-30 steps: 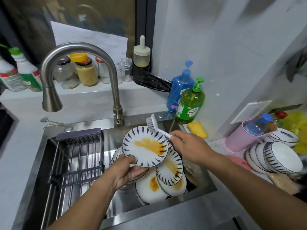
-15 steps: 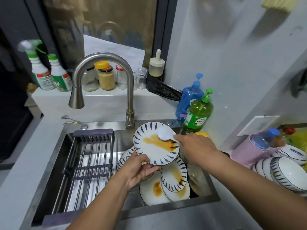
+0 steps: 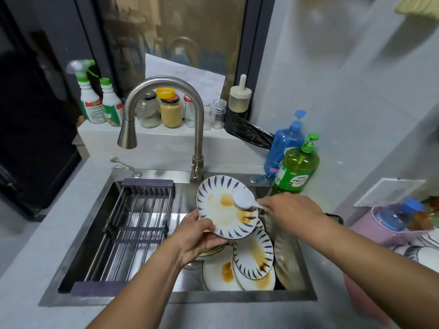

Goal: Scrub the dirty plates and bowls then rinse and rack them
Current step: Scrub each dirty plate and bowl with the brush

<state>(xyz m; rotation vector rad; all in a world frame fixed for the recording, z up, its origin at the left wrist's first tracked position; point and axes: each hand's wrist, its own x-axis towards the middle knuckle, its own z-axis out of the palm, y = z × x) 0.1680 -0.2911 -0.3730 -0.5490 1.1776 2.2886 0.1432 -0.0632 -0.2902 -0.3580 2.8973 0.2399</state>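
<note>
A person stands at a steel sink point(image 3: 306, 276), scrubbing a stained plate point(image 3: 222, 214) held tilted above a heap of dirty dishes. The left hand point(image 3: 197, 238) grips the plate by its lower rim, thumb on the face and fingers curled behind; the right hand point(image 3: 288, 208) clasps the handle of a white dish brush point(image 3: 243, 198), whose head presses against the plate's right side beside streaks of orange sauce. Below, more blue-patterned stained plates point(image 3: 253, 255) lie overlapping in the right part of the basin, while a dark slatted drying rack point(image 3: 135, 224) spans the left part. A curved steel faucet point(image 3: 166, 110) rises behind the sink, its spout over the rack, with no water visibly running. A green bottle of dish soap point(image 3: 295, 167) and a blue pump bottle point(image 3: 286, 141) stand at the back right corner. Jars point(image 3: 169, 108) and two spray bottles point(image 3: 99, 103) line the ledge behind, and patterned bowls point(image 3: 420, 251) sit at the far right edge.
</note>
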